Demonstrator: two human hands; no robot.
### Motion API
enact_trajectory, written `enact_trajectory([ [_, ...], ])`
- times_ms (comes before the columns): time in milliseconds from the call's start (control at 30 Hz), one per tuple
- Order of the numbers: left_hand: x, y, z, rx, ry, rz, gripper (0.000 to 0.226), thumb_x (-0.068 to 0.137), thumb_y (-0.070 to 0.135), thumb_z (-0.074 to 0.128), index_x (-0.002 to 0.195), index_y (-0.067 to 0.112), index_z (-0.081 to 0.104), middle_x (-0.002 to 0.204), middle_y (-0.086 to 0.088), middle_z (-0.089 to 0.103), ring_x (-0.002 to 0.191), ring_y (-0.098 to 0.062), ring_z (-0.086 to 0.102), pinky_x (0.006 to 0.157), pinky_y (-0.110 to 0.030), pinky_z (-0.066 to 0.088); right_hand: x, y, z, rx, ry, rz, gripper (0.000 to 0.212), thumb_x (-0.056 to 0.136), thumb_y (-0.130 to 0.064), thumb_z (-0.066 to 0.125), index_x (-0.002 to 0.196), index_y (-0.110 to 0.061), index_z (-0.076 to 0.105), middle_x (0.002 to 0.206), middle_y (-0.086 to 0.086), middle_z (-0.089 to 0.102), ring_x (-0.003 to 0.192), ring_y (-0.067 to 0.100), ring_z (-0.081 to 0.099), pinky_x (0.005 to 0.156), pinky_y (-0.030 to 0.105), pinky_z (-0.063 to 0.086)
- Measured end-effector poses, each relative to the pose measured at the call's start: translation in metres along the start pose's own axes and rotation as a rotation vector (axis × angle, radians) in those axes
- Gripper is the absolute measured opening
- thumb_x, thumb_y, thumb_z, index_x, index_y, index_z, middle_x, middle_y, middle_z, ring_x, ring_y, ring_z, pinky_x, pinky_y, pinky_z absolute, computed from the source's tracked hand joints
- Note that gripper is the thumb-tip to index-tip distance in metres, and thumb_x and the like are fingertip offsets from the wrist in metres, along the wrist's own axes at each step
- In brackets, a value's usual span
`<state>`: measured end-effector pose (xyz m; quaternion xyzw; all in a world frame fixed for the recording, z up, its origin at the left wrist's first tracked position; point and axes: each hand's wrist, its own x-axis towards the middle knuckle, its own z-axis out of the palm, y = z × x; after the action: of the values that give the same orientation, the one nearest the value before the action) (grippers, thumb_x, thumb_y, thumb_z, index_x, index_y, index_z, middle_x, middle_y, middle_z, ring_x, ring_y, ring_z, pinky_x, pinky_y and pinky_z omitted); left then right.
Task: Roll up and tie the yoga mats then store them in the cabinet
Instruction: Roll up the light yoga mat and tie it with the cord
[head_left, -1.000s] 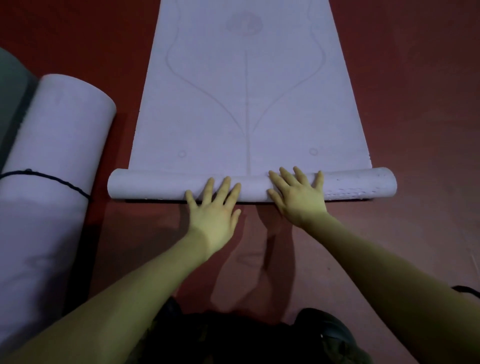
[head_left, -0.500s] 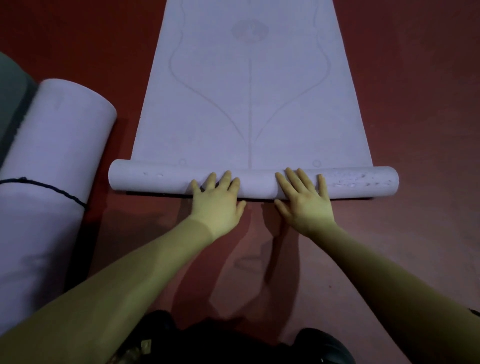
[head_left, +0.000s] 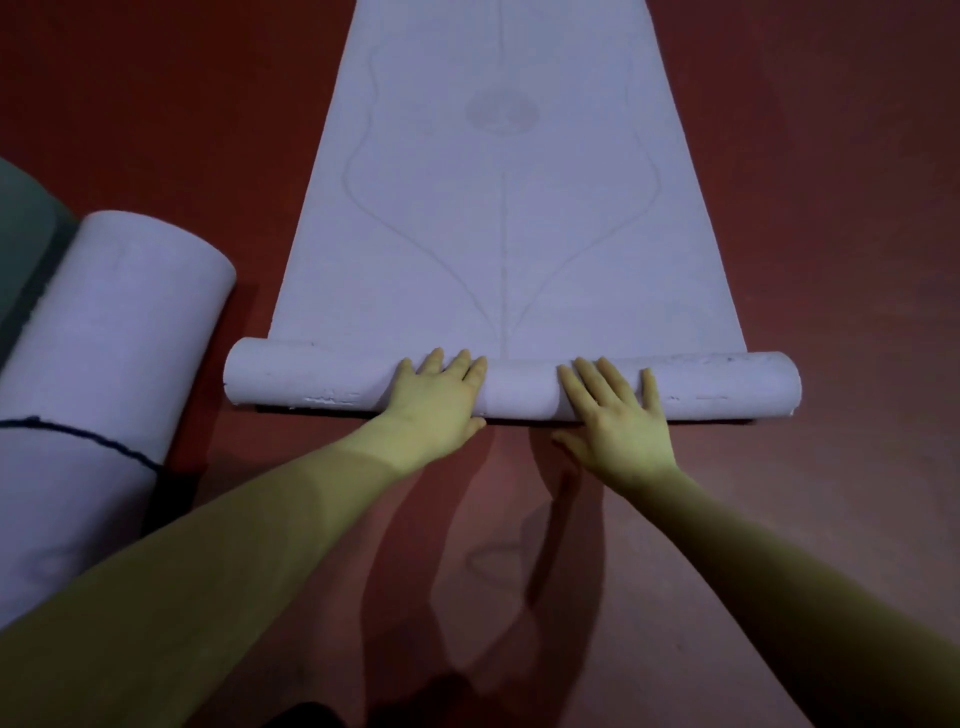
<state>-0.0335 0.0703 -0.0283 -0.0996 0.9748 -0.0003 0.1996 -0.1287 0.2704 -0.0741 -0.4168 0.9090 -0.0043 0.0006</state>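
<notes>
Head view: a pale lilac yoga mat (head_left: 501, 218) lies on the red floor (head_left: 831, 208), its unrolled length running from frame centre to the top edge. Its near end is a narrow roll (head_left: 519, 387) whose long axis runs left to right across mid-frame. The left hand (head_left: 439, 392) and right hand (head_left: 615, 410) press flat on the roll, fingers straight and pointing up-frame, holding nothing. At the left edge lies a rolled mat (head_left: 104, 374) tied with a dark cord (head_left: 78, 434), its axis slanting toward the upper right.
</notes>
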Motion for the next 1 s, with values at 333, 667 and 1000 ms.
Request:
enact_trajectory([
  [333,0.032,-0.012,0.008,0.003,0.04,-0.037,0.086,0.091,0.053,0.05,0.151,0.027,-0.005,0.16,-0.002,-0.001,0.145,-0.032,0.002,0.107,-0.066,0.01,0.042,0.014,-0.012,-0.043,-0.129,-0.025,0.085,0.08,-0.049,0.068,0.151,-0.03,0.024,0.152,0.009,0.034,0.14,0.029,0.031,0.106,0.067,0.014],
  [667,0.003,-0.013,0.035,0.066,0.504,0.095,0.075,0.052,0.039,0.089,0.121,0.022,0.064,0.108,-0.002,0.067,0.088,-0.034,0.064,0.076,-0.056,0.047,0.006,0.002,-0.011,-0.059,0.167,-0.077,0.059,0.077,-0.042,0.059,0.13,-0.025,0.043,0.107,0.008,0.067,0.099,0.028,0.064,0.091,0.067,0.038],
  [1000,-0.064,0.012,0.072,-0.044,0.533,0.231,0.081,0.06,0.05,0.081,0.13,0.029,0.045,0.112,0.003,0.066,0.086,-0.029,0.062,0.076,-0.046,0.047,-0.081,-0.006,-0.011,0.01,0.184,-0.12,0.055,0.08,-0.052,0.045,0.128,-0.026,0.046,0.097,0.001,0.067,0.089,0.022,0.05,0.089,0.059,0.046],
])
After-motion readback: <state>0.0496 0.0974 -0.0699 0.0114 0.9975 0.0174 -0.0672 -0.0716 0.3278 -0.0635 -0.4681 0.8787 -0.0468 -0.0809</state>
